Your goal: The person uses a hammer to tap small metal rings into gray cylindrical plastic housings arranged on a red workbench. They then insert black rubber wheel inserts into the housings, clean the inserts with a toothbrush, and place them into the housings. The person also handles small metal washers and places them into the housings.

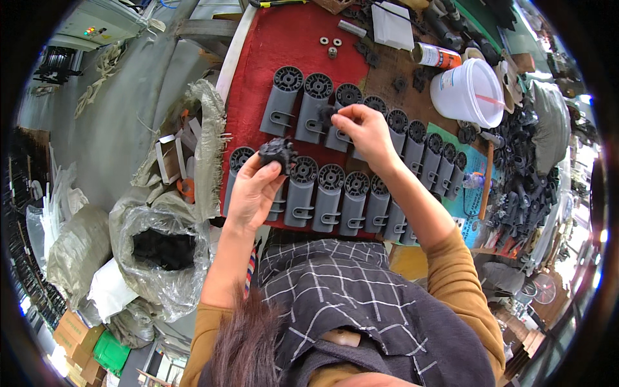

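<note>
Here, left hand (253, 190) curled round black part (277, 153), right hand (367, 134) pinching piece (326, 115)

The tubes (278, 111) are grey with black ends (288, 79); the toothed part (277, 153) is black. The table (271, 42) shows red and brown. A black apron (348, 277) carries a white grid, the sleeves (454, 267) are mustard-brown, the bucket (451, 93) white.
</note>
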`<state>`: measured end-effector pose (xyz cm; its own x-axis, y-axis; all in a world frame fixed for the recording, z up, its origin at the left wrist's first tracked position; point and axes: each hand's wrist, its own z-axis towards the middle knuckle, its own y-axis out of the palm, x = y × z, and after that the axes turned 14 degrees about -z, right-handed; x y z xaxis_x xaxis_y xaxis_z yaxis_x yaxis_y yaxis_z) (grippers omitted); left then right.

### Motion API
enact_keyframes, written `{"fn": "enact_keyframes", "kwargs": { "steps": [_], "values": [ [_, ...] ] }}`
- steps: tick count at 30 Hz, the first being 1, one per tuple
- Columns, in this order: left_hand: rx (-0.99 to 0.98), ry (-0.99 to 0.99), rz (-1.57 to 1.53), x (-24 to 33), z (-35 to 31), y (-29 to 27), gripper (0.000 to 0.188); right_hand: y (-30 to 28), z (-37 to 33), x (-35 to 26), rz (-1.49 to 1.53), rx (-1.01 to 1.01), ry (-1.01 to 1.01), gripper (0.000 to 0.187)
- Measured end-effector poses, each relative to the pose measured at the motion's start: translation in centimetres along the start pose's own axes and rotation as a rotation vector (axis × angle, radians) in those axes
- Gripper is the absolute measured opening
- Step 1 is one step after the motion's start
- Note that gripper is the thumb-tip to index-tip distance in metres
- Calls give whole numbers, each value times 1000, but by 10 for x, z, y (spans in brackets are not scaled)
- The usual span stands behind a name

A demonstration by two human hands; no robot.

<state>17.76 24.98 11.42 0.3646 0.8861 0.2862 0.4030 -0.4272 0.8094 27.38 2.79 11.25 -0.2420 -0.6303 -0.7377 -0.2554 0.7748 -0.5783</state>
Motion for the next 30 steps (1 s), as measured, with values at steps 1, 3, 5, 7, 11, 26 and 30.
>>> {"fn": "enact_keyframes", "kwargs": {
  "steps": [1, 3, 5, 7, 11, 26, 30],
  "values": [
    [15, 13, -4, 4, 0, -4, 26, 4, 19, 6, -100, 36, 58, 22],
    [3, 49, -58, 9, -1, -12, 25, 15, 50, 18, -597, 336, -188, 16],
    [25, 81, -93, 13, -2, -18, 25, 23, 75, 27, -722, 388, -362, 13],
    [61, 100, -117, 17, -2, -24, 25, 31, 90, 32, -783, 387, -474, 14],
    [82, 131, -150, 21, 3, -35, 27, 41, 97, 32, -888, 276, -486, 16],
    [25, 115, -181, 25, 31, -31, 29, 45, 99, 17, -869, 261, -339, 28],
    [3, 112, -172, 26, 35, -26, 29, 43, 66, -20, -376, -32, -312, 22]
  ]
}}
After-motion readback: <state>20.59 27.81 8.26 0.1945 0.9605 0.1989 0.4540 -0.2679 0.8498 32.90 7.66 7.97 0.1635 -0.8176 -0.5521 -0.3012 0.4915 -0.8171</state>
